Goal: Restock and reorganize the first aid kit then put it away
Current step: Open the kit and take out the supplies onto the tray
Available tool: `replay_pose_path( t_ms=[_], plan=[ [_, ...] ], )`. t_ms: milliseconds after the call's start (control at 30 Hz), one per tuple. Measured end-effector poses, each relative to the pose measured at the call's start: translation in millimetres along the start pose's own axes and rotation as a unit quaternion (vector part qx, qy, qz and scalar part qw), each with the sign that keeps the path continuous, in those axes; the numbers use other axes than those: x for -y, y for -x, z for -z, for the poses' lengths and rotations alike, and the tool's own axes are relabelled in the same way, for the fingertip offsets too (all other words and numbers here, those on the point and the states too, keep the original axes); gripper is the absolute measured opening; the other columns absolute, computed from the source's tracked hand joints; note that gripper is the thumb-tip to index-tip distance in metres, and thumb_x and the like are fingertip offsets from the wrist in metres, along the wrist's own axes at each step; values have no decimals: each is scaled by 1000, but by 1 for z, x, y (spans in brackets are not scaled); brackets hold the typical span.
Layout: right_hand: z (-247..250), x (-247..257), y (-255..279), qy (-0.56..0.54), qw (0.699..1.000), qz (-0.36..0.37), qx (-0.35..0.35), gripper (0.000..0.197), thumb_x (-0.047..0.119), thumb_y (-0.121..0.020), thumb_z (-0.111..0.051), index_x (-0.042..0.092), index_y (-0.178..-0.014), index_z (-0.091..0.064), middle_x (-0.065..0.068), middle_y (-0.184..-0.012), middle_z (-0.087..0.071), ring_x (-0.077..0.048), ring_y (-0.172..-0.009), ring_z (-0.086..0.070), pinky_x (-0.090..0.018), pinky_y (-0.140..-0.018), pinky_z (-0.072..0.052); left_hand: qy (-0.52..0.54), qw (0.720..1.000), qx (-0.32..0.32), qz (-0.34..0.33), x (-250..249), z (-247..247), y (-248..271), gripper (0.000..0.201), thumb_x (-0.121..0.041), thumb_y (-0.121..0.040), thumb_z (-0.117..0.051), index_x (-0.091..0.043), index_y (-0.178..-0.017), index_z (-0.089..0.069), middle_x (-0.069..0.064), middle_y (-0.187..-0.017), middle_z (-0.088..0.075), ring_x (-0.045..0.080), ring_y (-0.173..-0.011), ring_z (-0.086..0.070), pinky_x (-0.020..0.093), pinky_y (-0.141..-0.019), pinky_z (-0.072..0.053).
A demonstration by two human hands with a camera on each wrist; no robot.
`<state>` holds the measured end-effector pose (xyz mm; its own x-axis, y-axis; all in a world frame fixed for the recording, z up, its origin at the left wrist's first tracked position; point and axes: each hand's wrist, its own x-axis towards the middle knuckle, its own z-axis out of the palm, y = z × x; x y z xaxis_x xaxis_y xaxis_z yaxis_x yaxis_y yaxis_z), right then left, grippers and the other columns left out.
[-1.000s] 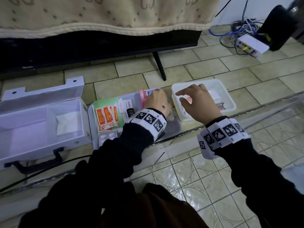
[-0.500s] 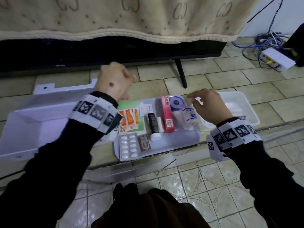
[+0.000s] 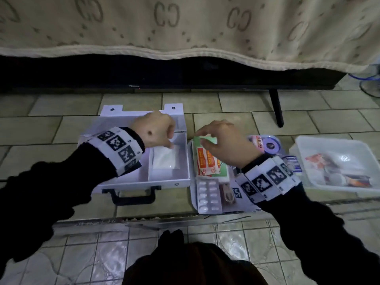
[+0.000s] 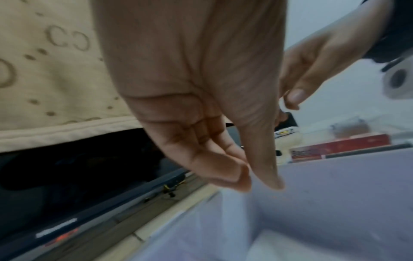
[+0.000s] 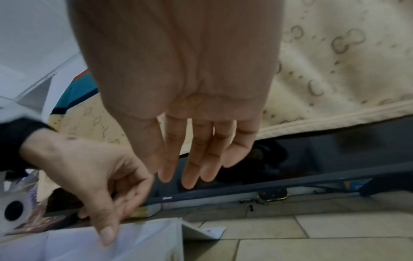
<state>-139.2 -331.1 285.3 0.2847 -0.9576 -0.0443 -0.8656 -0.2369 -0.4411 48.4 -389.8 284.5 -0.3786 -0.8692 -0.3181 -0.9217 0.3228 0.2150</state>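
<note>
The white first aid box (image 3: 168, 183) lies open on the tiled floor with a white gauze packet (image 3: 165, 159) in its right compartment. My left hand (image 3: 171, 144) hovers over that compartment, thumb and fingertips drawn together above the packet's top edge; in the left wrist view the left hand (image 4: 261, 181) has nothing between them. My right hand (image 3: 202, 138) is over the green and orange bandage packets (image 3: 207, 163) on the supply tray (image 3: 192, 194). In the right wrist view the right hand (image 5: 194, 176) hangs straight-fingered and holds nothing.
On the tray also lie a blister pack (image 3: 208, 195), a red and white box (image 3: 259, 141) and a tape roll (image 3: 270, 144). A white tub (image 3: 298, 145) with more items stands at the right. A cloth-covered TV on a thin black leg (image 3: 276, 108) stands behind.
My left hand has come down from above the box lid to the right compartment. My right hand has moved left from the tub's edge to above the bandage packets.
</note>
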Motion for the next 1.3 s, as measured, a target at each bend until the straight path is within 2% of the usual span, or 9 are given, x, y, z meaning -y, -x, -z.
replay_pose_path(
  t_ms=[167,433,600,700,800,967,1100,1200,1300],
  plan=[
    [-22,20,-9,15,997,-17,73,30,19,-88,-50,24,-114,-63,-7,-117,-61,-26,-112,-50,-38,-97,-41,-136,981,119,-67,-12,-23,-1,52,-34,-68,-80,-12,-110,-59,5,-109,-61,24,-96,-60,29,-68,-45],
    [-32,22,1,17,991,-28,131,35,22,-86,-56,21,-122,-59,-5,-126,-58,-27,-118,-50,-39,-99,-42,-231,963,99,-95,-17,-27,-9,35,-30,-75,-72,-10,-101,-60,8,-101,-61,26,-90,-61,29,-61,-40],
    [-21,8,14,-30,995,-38,90,39,15,-89,-49,22,-127,-56,-8,-127,-59,-26,-116,-52,-37,-98,-43,-128,986,78,-67,-4,-11,-2,28,-31,-73,-74,-10,-75,-55,7,-84,-63,23,-75,-58,31,-62,-45],
    [7,-15,32,-45,996,-69,45,35,17,-94,-49,21,-128,-54,-5,-128,-57,-20,-115,-52,-28,-98,-40,-69,994,4,-81,-8,10,13,32,-26,-73,-74,-16,-103,-65,3,-103,-68,23,-93,-60,33,-73,-47],
    [36,-44,52,-30,994,-107,-8,33,17,-95,-48,22,-127,-55,-1,-125,-59,-15,-109,-54,-19,-86,-35,-6,984,-28,-174,-44,17,37,50,-22,-78,-71,-29,-125,-56,-9,-119,-63,13,-106,-57,28,-80,-43],
    [66,-85,81,-26,985,-152,-75,32,12,-93,-49,18,-124,-58,-4,-121,-62,-19,-99,-60,-17,-80,-37,0,930,54,-364,-132,-29,50,38,-24,-94,-44,-32,-130,-52,-11,-130,-57,9,-117,-52,29,-99,-41],
    [74,-105,102,-30,981,-173,-87,32,12,-92,-51,19,-123,-59,-4,-119,-62,-20,-98,-59,-12,-73,-32,-64,898,84,-428,-184,-58,34,64,-44,-79,-14,-21,-113,-63,-1,-110,-67,22,-102,-60,39,-81,-48],
    [73,-113,112,-35,980,-175,-84,33,14,-92,-51,20,-123,-58,-2,-119,-63,-19,-97,-59,-16,-76,-35,-90,892,78,-436,-199,-75,21,32,-24,-92,-41,-18,-116,-62,3,-110,-66,23,-102,-60,40,-79,-49],
    [71,-118,117,-42,980,-175,-80,32,14,-92,-51,20,-124,-58,-2,-119,-62,-19,-98,-59,-16,-78,-37,-107,893,116,-421,-201,-88,14,27,-17,-94,-44,-15,-117,-59,4,-115,-63,23,-105,-59,37,-77,-48]
  ],
)
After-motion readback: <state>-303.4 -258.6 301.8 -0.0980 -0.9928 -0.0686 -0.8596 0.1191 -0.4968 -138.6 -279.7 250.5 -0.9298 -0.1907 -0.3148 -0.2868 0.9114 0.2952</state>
